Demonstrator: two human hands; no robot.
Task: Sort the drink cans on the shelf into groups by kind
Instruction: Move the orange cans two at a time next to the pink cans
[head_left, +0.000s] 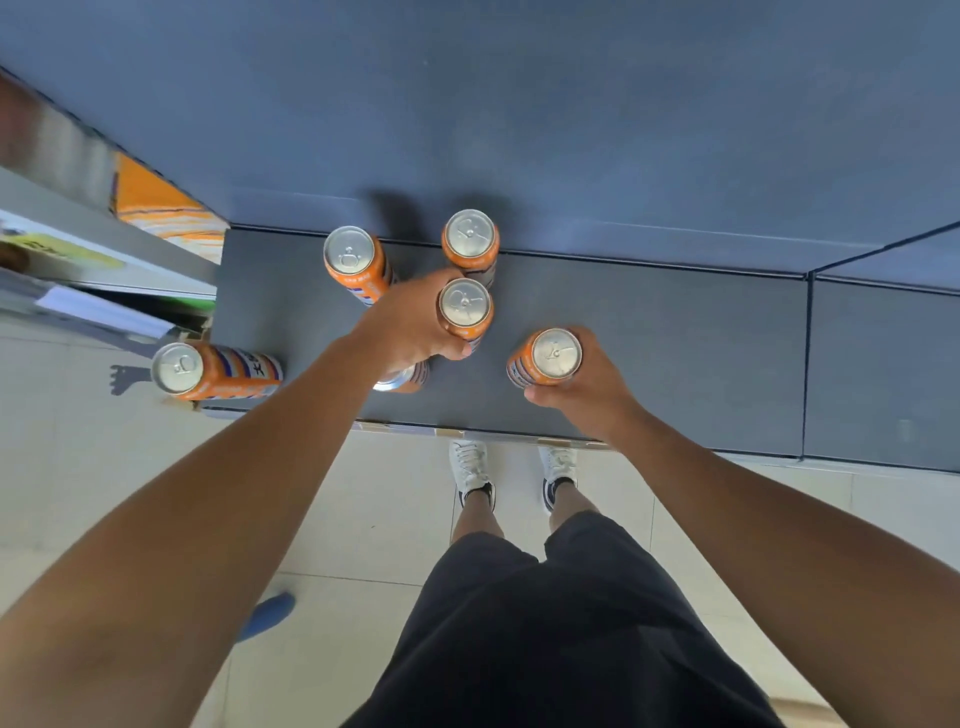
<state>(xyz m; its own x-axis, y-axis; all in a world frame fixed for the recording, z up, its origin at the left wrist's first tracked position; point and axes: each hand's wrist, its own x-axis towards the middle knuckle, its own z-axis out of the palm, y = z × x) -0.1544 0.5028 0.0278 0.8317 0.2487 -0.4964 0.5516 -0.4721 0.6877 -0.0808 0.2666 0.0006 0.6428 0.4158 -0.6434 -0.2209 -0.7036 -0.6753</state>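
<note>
The left hand (415, 322) curls around the centre can (466, 307), orange and upright mid-shelf. The right hand (584, 389) clasps a second orange can (555, 355) near the dark shelf's (701, 353) front edge. A partly hidden can (402, 379) stands under the left wrist. Two rear cans (349, 255) (470, 239) crowd close behind, and a corner can (176, 368) stands front left.

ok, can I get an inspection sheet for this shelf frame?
surface: dark grey shelf top, matte.
job's things: orange cans, same look where labels show: back-left can, back-centre can, left-edge can, plus hidden can partly under the left wrist.
clutter: nothing seen
grippers: left hand grips middle can; right hand grips front-right can.
cables: nothing seen
surroundings: tiled floor; orange striped box at left; blue object on floor, blurred.
</note>
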